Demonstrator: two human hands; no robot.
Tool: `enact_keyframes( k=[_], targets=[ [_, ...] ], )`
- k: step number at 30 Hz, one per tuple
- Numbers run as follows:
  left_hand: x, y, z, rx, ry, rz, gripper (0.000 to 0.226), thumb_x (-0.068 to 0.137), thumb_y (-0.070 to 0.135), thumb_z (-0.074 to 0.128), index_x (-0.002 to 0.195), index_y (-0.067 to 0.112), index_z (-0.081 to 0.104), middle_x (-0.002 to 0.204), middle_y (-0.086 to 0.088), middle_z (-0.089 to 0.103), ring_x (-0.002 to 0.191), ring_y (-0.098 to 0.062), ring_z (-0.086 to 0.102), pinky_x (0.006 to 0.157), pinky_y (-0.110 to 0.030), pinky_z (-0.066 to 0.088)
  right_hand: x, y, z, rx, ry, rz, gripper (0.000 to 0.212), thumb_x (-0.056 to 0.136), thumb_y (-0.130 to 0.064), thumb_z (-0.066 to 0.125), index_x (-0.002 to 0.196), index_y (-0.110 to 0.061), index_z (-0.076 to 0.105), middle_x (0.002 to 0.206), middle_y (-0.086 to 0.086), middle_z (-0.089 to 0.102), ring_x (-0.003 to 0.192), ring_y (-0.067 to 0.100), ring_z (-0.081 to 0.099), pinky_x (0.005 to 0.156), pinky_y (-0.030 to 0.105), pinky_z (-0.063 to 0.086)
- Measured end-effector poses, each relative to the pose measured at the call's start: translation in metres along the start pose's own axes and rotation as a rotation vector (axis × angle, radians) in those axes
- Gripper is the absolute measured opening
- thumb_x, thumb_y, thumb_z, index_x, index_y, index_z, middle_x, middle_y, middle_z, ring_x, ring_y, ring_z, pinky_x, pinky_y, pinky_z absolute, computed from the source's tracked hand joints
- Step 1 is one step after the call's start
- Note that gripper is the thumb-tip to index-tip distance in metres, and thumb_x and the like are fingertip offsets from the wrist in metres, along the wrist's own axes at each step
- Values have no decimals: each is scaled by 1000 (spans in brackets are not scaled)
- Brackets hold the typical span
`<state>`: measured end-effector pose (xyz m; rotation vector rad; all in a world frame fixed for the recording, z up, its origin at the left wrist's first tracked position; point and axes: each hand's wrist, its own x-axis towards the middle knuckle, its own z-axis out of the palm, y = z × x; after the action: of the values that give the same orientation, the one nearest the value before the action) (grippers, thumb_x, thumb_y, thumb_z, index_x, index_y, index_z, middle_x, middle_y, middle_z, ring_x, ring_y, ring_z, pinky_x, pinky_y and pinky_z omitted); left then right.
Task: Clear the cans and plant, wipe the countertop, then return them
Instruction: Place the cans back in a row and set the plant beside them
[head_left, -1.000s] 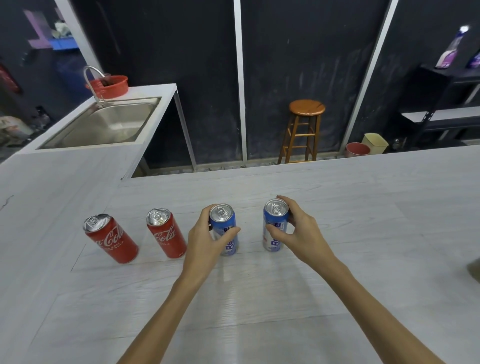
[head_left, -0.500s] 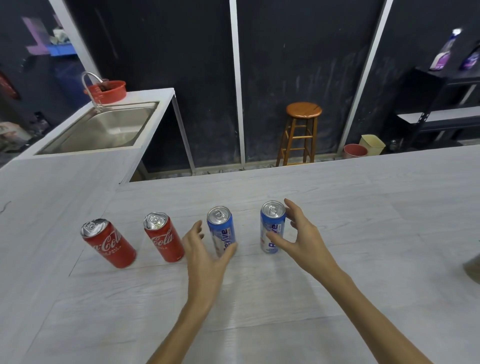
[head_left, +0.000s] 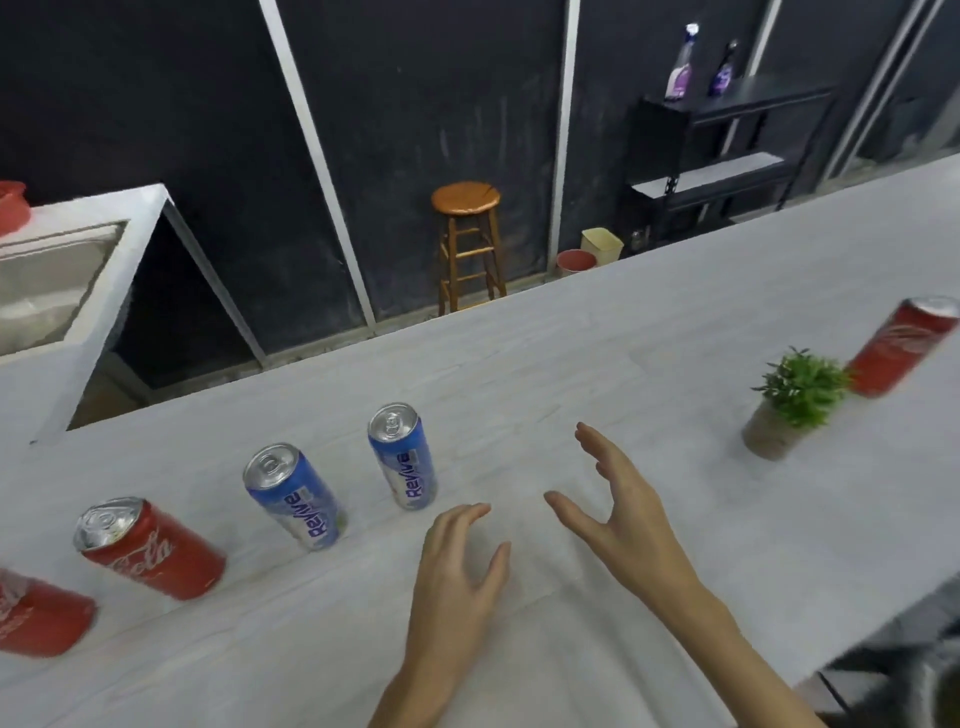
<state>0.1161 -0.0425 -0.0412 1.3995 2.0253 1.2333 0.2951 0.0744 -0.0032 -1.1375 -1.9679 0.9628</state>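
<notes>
Two blue cans (head_left: 402, 454) (head_left: 295, 496) stand on the pale countertop (head_left: 597, 374), with two red cola cans (head_left: 150, 548) (head_left: 36, 613) further left. My left hand (head_left: 460, 564) hovers open just right of the blue cans, holding nothing. My right hand (head_left: 618, 512) is open beside it, fingers spread, also empty. At the right stands a small green plant in a grey pot (head_left: 792, 402). A third red can (head_left: 904, 345) stands just behind the plant near the right edge.
A sink (head_left: 47, 275) is set in the counter arm at the left, with a red bowl (head_left: 13, 205) behind it. Beyond the counter are a wooden stool (head_left: 467, 244), two small bins (head_left: 589, 252) and a black shelf (head_left: 727, 135) with spray bottles.
Both hands have let go of the two blue cans and drawn back to the right. The view has swung right, bringing the plant and a third red can into sight.
</notes>
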Motion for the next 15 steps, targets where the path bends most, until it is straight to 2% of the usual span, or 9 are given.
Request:
enact_keyframes(
  k=[5,11,15],
  targets=[
    [45,37,50,12,-160,93,41,95,27,72,133,28,58,135,15,54,129,-2,49,107,-8,31,-13,23,-70,-53,177,49,77,93,-46,74,159,-31,37,158,-20,45,145,-6,41,120,29,41],
    [93,77,114,99,-320,210,48,100,32,65,145,21,52,149,8,49,142,-9,41,118,-28,33,-23,44,-148,-105,400,81,68,92,-42,74,152,-22,49,146,-13,58,133,2,56,111,32,51],
    [114,92,149,183,-383,233,49,102,32,62,147,16,51,154,2,47,146,-14,38,120,-27,28,-23,64,-188,-125,489,102,63,94,-32,74,151,-19,50,144,-11,59,133,1,56,111,32,51]
  ],
)
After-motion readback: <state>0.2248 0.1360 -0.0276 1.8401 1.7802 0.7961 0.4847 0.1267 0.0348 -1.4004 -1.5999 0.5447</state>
